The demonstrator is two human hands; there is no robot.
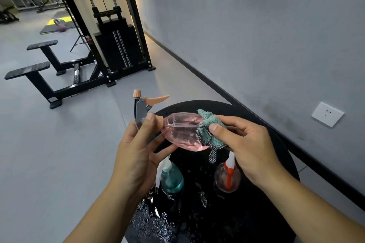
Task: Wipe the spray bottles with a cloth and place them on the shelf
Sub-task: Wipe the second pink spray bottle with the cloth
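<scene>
A clear pink spray bottle [180, 132] with a grey and peach trigger head lies sideways in the air above a round black table [276, 144]. My left hand [138, 150] grips it at the neck and spray head. My right hand [245, 144] presses a teal cloth [209, 128] with a checked edge against the bottle's base end. Below my hands, a teal spray bottle [171, 179] and a clear bottle with a red and white head [228, 177] stand on the table.
The black table top is wet, with drops and puddles near its front [154, 221]. A grey wall with a white socket [327, 114] runs along the right. A black cable weight machine [116, 49] and its floor frame stand on the grey floor behind.
</scene>
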